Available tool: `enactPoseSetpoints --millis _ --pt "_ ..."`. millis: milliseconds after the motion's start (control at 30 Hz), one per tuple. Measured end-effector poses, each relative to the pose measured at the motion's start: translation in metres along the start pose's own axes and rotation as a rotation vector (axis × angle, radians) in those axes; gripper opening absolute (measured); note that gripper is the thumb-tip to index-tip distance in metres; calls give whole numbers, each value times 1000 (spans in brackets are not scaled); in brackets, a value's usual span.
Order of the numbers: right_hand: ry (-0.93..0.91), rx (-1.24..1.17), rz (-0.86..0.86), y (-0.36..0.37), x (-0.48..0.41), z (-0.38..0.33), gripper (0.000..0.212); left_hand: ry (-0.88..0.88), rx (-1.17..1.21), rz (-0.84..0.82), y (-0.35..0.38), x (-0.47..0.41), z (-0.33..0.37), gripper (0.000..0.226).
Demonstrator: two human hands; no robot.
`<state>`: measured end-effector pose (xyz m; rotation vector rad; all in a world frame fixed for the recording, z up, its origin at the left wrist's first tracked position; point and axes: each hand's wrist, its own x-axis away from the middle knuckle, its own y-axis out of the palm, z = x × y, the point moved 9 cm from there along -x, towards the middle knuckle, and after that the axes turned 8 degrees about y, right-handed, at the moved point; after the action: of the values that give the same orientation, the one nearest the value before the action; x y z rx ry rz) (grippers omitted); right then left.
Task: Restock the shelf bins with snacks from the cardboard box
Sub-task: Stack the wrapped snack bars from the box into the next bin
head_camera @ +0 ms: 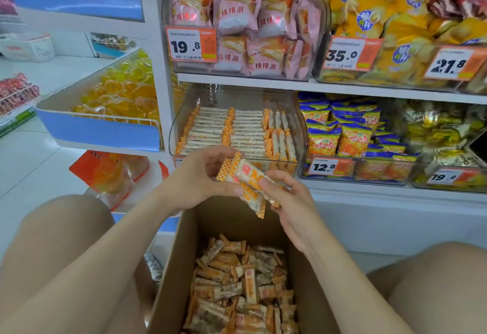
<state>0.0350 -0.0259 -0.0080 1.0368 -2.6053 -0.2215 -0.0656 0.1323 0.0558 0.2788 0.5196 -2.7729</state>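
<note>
Lower shelf [369, 191]: clear bin [237, 97] w/ snack bars [245, 128] at 12 o'clock; floor [29, 154]: cardboard box [181, 249] at 6 o'clock.

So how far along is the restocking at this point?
Partway. Done: the clear bin already holds neat rows of orange-checked bars. In hand: left hand and right hand share a grip on a bunch of bars above the cardboard box. Left: many loose bars lie in the box.

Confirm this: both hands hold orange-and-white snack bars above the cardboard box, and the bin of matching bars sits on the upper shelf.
Wrong shelf. The head view shows the bin on the lower shelf, under the pink packets. The left hand and right hand do hold snack bars above the cardboard box.
</note>
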Motion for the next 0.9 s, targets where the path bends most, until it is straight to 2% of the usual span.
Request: enactPoseSetpoints --millis 133,300,400,467,567,633,700,767,800,900 --pt "-45 50 -41 8 4 -25 38 50 35 -36 -4 -6 16 53" --pt "-114 336 -31 18 -5 -52 35 68 111 -36 -19 -17 23 43" --pt "-12 347 -191 34 -22 -47 41 37 111 -27 -38 -27 17 40" --pt "12 332 -254 45 -33 -48 42 16 77 -22 -52 -34 10 42" --pt "-106 520 -196 59 -51 -60 41 -13 12 8 -77 -46 -9 62" --pt "-191 608 -146 72 -63 -68 43 -29 -115 25 -90 -52 -23 73" --pt "-255 620 -45 77 -83 -75 45 -16 -414 36 -98 -60 -30 78" --pt "-342 642 99 77 -106 -86 48 30 -699 22 -95 -68 -29 72" --pt "-374 666 157 76 -117 -89 49 23 -766 -12 -91 -72 -32 67" --pt "-311 651 295 69 -154 -85 44 -58 -962 -138 -80 -82 -56 61"
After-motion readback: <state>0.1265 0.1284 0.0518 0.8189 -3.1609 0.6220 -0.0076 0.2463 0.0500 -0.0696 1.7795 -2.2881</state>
